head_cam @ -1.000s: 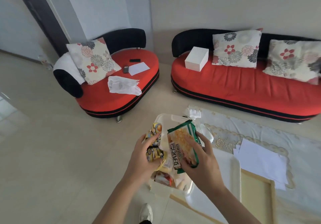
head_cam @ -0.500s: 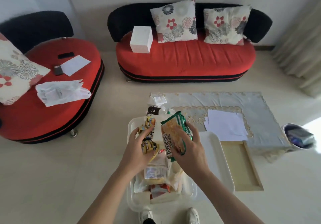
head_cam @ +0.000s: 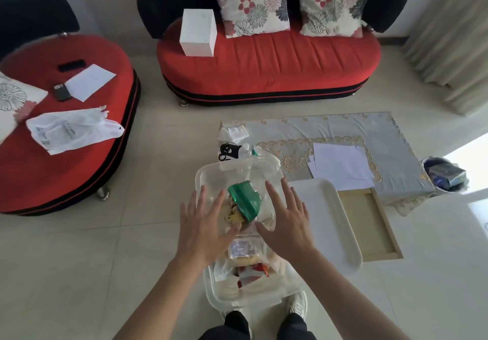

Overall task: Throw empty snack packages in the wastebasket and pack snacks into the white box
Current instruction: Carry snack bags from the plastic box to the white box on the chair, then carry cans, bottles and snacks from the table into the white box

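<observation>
A clear plastic box (head_cam: 211, 170) stands on the floor in front of my feet, holding several snack packs. A green snack packet (head_cam: 244, 199) and a yellow snack packet (head_cam: 232, 214) lie on top of the pile inside it. My left hand (head_cam: 202, 223) and my right hand (head_cam: 286, 219) hover above the box with fingers spread, holding nothing. The box's white lid (head_cam: 330, 218) lies to the right. A wastebasket (head_cam: 445, 176) with wrappers in it sits at the far right, beside the low table (head_cam: 390, 133).
A red sofa (head_cam: 269, 67) at the back carries a white carton (head_cam: 198, 32) and two floral cushions. A red armchair (head_cam: 66, 128) on the left holds a plastic bag, paper and a phone. Papers (head_cam: 340, 165) lie on the table, a wooden frame (head_cam: 369, 223) beside the lid.
Both hands have let go of the green and yellow packets, which now lie in the clear box. The hands are spread open above it. The view has tilted down and turned right.
</observation>
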`<state>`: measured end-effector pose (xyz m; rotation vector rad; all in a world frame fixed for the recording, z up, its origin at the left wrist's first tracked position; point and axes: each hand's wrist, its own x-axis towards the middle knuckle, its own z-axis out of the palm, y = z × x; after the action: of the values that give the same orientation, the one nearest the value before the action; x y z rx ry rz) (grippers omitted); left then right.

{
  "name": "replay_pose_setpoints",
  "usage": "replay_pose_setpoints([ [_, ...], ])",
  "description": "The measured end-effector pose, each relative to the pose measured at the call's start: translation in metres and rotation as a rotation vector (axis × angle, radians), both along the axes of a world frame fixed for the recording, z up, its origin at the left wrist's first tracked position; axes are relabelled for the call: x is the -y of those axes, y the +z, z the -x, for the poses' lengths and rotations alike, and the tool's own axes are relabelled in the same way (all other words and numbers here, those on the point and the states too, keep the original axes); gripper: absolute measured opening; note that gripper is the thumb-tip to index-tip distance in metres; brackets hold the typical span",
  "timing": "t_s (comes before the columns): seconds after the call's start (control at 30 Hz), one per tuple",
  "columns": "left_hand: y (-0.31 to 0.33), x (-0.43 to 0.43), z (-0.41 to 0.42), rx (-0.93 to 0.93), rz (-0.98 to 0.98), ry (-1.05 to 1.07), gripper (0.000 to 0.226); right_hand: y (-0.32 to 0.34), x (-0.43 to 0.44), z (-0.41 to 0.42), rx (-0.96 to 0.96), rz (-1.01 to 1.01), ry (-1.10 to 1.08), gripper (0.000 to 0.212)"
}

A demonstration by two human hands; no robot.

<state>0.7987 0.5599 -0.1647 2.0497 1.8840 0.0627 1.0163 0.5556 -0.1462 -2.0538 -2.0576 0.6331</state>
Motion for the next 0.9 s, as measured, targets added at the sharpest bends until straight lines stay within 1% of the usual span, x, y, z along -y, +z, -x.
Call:
replay_pose_setpoints([
  [0.07, -0.002, 0.002, 0.004, -0.037, -0.006, -0.029, 0.092, 0.0, 0.0, -0.001, 0.078, 0.004, 0.028, 0.095],
  [0.17, 0.0, 0.003, 0.006, -0.066, 0.009, -0.039, 0.094, 0.0, 0.001, 0.0, 0.135, 0.015, 0.055, 0.089],
  [0.3, 0.008, 0.005, -0.001, -0.047, -0.004, -0.056, 0.097, 0.002, 0.006, -0.003, 0.164, 0.032, 0.06, 0.084],
  [0.37, 0.014, 0.006, -0.008, -0.026, -0.006, -0.068, 0.102, 0.007, 0.012, -0.007, 0.165, 0.05, 0.043, 0.084],
  [0.43, 0.017, 0.006, -0.016, -0.004, -0.002, -0.089, 0.104, 0.014, 0.021, -0.012, 0.156, 0.056, 0.011, 0.083],
  [0.5, 0.015, 0.003, -0.028, 0.008, -0.015, -0.126, 0.098, 0.02, 0.031, -0.021, 0.156, 0.065, -0.024, 0.083],
  [0.6, 0.015, 0.002, -0.052, 0.019, -0.026, -0.19, 0.096, 0.026, 0.05, -0.044, 0.182, 0.061, -0.086, 0.083],
  [0.77, 0.037, 0.013, -0.107, 0.002, -0.09, -0.283, 0.096, 0.043, 0.081, -0.096, 0.202, -0.004, -0.224, 0.083],
  [0.9, 0.054, 0.031, -0.164, 0.005, -0.135, -0.365, 0.097, 0.063, 0.119, -0.147, 0.165, -0.066, -0.338, 0.082],
])
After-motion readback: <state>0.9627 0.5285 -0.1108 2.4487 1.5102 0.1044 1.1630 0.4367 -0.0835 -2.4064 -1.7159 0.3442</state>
